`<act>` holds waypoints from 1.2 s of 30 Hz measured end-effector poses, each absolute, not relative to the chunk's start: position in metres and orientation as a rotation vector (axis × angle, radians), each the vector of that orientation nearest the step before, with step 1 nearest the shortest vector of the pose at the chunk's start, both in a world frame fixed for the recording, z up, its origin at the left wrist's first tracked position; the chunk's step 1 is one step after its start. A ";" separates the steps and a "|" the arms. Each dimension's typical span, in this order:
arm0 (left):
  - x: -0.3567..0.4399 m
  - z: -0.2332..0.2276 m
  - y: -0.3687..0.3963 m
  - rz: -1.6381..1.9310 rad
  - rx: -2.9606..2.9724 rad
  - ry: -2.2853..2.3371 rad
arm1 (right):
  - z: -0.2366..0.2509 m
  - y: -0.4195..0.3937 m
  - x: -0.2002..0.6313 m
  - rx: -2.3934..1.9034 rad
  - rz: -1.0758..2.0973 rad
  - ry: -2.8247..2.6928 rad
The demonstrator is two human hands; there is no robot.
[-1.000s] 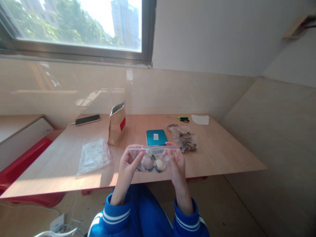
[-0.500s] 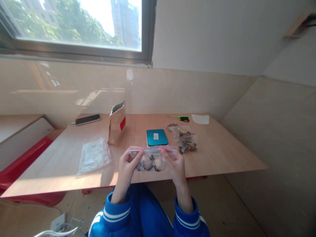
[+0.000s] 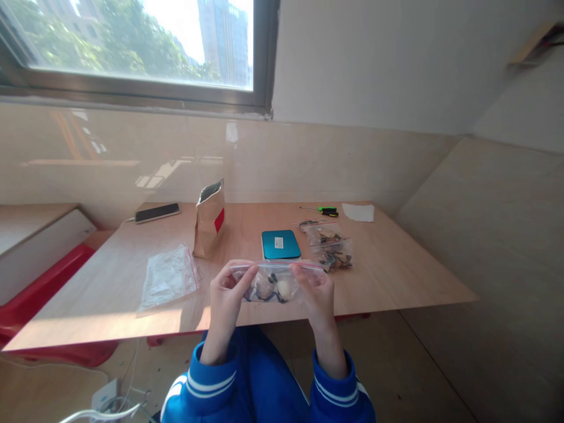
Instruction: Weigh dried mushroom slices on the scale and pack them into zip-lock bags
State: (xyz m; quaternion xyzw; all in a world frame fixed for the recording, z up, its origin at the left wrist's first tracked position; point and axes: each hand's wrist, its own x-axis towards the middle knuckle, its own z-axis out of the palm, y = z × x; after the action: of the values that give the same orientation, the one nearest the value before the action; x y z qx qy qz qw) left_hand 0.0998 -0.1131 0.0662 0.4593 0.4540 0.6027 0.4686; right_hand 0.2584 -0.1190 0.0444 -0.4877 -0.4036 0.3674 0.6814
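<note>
Both hands are holding up a small clear zip bag at the near edge of the wooden surface, just above the person's lap. The left hand is pinching the bag's top left corner between thumb and fingertips, and the right hand is pinching the top right corner the same way, so the red-lined seal strip is stretching straight between them. The bag is hanging between the two hands, with its load of pale and dark shell-like pieces sagging toward the bottom middle. Blue sleeves with white stripes are showing at both wrists. Just beyond the bag, farther on the surface, a teal flat box with a small white label is lying flat. To its right, two more filled clear bags are resting together, and farther back a green-handled screwdriver and a white scrap of paper are lying near the far edge. To the left, a stack of empty zip bags is lying flat, a brown paper pouch with a red patch is standing open behind it, and a dark phone is lying at the far left corner.
</note>
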 end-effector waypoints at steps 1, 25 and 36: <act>0.099 0.066 -0.113 1.454 1.142 1.085 | 0.045 -0.119 0.260 -1.067 0.845 -0.921; 0.105 0.068 -0.116 1.405 1.298 1.075 | 0.046 -0.125 0.257 -1.038 0.781 -1.164; 0.108 0.072 -0.116 1.299 1.346 0.936 | 0.048 -0.125 0.255 -0.929 0.985 -1.181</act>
State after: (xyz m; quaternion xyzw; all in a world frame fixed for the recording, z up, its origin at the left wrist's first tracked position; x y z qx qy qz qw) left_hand 0.1084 -0.1163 0.0723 0.5569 0.3872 0.5376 0.5010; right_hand 0.2553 -0.1254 0.0480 -0.4044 -0.5142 0.4291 0.6229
